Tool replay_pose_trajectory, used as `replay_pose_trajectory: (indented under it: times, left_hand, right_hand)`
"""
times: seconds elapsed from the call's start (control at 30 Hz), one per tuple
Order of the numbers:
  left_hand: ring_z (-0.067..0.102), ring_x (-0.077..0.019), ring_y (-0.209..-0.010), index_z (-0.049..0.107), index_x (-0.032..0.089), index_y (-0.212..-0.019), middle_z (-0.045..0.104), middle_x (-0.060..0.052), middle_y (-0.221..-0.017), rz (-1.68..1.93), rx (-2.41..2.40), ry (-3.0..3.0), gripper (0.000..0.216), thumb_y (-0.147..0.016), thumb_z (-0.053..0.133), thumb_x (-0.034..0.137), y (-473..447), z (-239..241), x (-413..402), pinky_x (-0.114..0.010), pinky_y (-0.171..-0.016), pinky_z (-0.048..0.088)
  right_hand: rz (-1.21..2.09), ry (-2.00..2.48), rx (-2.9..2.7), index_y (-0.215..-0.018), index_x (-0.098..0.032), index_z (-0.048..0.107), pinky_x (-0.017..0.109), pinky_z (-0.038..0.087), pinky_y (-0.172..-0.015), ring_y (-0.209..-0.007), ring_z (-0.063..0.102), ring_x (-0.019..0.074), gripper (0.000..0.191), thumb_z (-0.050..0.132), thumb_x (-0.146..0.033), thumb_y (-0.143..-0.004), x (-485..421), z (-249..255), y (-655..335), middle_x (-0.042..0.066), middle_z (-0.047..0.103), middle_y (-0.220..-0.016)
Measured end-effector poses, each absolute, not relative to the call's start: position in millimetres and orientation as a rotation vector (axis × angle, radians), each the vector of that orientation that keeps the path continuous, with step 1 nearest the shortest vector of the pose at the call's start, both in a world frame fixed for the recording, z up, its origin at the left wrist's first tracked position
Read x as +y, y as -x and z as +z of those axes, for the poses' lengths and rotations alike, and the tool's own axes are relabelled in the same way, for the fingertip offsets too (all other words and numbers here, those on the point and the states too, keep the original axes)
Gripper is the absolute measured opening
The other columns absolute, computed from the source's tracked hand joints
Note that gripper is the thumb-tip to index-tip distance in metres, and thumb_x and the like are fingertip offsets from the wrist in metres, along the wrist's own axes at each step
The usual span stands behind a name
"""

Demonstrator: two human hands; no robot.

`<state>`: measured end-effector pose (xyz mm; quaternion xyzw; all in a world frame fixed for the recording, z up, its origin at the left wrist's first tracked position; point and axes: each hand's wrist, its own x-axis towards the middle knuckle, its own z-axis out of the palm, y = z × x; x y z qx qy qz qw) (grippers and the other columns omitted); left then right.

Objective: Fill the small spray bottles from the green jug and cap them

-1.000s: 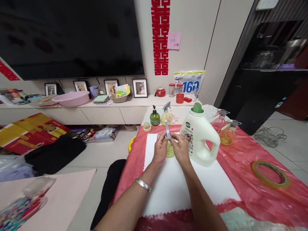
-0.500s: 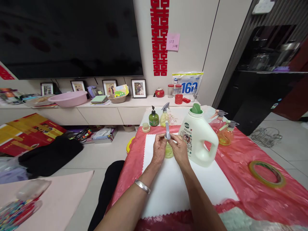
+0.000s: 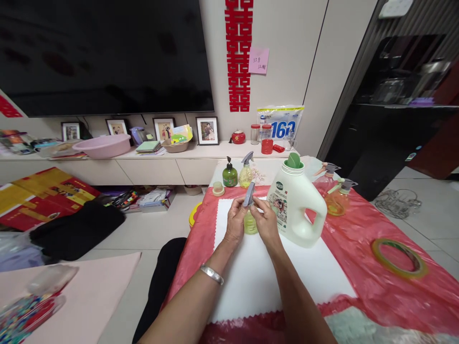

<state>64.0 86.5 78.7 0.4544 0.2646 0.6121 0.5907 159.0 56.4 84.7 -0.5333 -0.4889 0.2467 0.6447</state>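
A small yellow-green spray bottle (image 3: 250,223) stands on a white mat (image 3: 265,277) in front of me. My left hand (image 3: 234,222) is wrapped round the bottle's side. My right hand (image 3: 267,220) pinches its grey trigger spray head (image 3: 248,193) at the neck. The head tilts slightly to the right. A big white detergent jug (image 3: 299,205) with an open green spout stands just right of my hands.
A red cloth (image 3: 373,282) covers the table. At the far end stand a green pump bottle (image 3: 230,174), a spray bottle (image 3: 246,173), two orange spray bottles (image 3: 337,198) and a small cap (image 3: 218,189). A tape roll (image 3: 398,258) lies at right.
The grey spray head has turned and tilted a little between my fingers. Both hands stay on the bottle in the same spot.
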Motion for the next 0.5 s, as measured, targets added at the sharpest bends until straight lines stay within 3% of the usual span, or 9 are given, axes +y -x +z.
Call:
replay_pose_trajectory:
  times: [0.13, 0.3, 0.5]
  left_hand:
    - [0.067, -0.0188, -0.093, 0.067, 0.02, -0.096, 0.073, -0.002, -0.096, 1.458, 0.617, -1.038, 0.041, -0.072, 0.082, 0.05, -65.3, 79.1, 87.0, -0.032, -0.091, 0.05]
    - [0.066, -0.0186, -0.089, 0.067, 0.021, -0.09, 0.073, -0.001, -0.089, 1.447, 0.641, -0.987, 0.035, -0.072, 0.08, 0.048, -65.2, 83.9, 86.7, -0.032, -0.089, 0.049]
    - [0.066, -0.0196, -0.095, 0.068, 0.02, -0.094, 0.073, -0.002, -0.096, 1.472, 0.64, -0.956, 0.026, -0.077, 0.072, 0.039, -65.2, 90.7, 80.9, -0.034, -0.094, 0.048]
  right_hand:
    - [0.545, 1.218, -1.14, -0.105, -0.022, 0.077, 0.043, 0.049, -0.101, -0.107, 0.066, 0.0251, 0.034, 0.065, -0.042, -0.081, 60.3, 83.4, -162.1, 0.008, 0.069, -0.106]
    - [0.491, 1.244, -1.13, -0.103, -0.023, 0.075, 0.042, 0.05, -0.098, -0.106, 0.065, 0.0253, 0.029, 0.065, -0.039, -0.08, 59.0, 85.0, -154.9, 0.008, 0.072, -0.107]
    - [0.341, 1.316, -1.048, -0.093, -0.022, 0.068, 0.045, 0.048, -0.093, -0.096, 0.064, 0.0267, 0.022, 0.067, -0.036, -0.076, 58.2, 84.7, -138.7, 0.008, 0.073, -0.098]
